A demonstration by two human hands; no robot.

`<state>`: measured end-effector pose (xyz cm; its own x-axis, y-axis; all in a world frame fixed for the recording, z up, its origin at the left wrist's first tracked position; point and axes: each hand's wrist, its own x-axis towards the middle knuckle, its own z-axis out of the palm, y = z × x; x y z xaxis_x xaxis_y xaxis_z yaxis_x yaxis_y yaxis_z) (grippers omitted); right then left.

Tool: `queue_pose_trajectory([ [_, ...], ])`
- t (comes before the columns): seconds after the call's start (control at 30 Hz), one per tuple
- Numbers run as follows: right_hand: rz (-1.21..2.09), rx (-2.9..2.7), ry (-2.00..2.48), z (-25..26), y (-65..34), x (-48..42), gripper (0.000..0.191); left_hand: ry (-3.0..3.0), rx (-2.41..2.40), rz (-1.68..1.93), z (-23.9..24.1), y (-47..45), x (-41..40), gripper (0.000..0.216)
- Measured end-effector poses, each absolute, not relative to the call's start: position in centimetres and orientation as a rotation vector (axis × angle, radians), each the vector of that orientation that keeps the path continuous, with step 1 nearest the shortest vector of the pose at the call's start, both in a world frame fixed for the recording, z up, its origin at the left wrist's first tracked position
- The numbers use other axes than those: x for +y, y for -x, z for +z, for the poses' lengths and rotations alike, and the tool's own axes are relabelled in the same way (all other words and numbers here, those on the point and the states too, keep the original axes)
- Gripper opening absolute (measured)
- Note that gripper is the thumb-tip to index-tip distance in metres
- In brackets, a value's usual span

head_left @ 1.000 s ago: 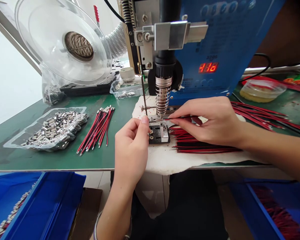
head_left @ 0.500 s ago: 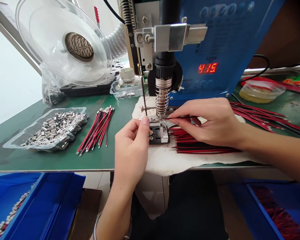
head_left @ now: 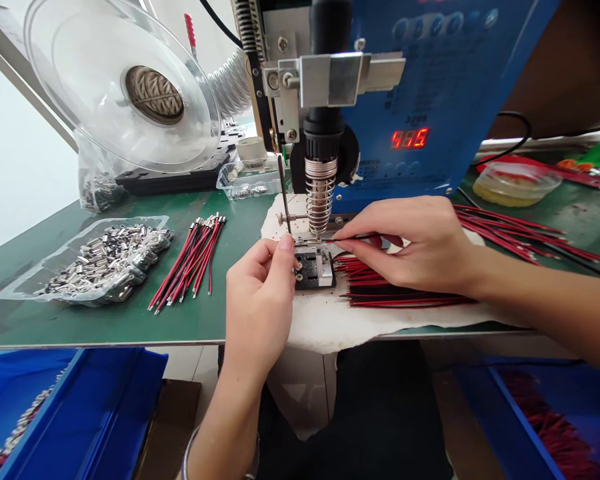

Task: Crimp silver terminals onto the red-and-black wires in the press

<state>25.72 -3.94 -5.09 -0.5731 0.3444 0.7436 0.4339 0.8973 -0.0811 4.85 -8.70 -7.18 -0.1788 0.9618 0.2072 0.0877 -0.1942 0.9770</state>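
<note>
Green bench (head_left: 130, 320) — white cloth (head_left: 330, 320), finished wire bundle (head_left: 187, 263), clear tray of metal terminals (head_left: 100, 257).

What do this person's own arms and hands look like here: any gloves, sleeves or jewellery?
Both hands are bare, with no gloves: left hand, right hand. Both forearms are uncovered as far as the picture shows, so no sleeves are in view. A thin silvery bangle circles the left wrist. No rings or markings show.
</note>
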Motion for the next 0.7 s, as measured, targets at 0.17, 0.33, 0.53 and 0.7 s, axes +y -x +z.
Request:
queue_pose_trajectory([
  [0.17, -0.131, -2.252, 0.545, -5.1, -25.8, -4.0, 0.014, -1.312, 1.277, 1.488, -7.3, -4.7, -8.5, 0.04],
  [0.33, -0.137, -2.257, 0.504, -5.0, -25.8, -4.0, 0.012, -1.289, 1.234, 1.628, -7.4, -4.9, -9.2, 0.042],
  [0.53, -0.195, -2.24, 0.484, -4.7, -25.6, -5.0, 0.012, -1.395, 1.314, 1.635, -7.0, -6.6, -12.7, 0.038],
  [0.7, -0.132, -2.229, 0.447, -4.2, -25.7, -6.5, 0.015, -1.675, 1.14, 1.376, -7.2, -8.2, -13.7, 0.013],
])
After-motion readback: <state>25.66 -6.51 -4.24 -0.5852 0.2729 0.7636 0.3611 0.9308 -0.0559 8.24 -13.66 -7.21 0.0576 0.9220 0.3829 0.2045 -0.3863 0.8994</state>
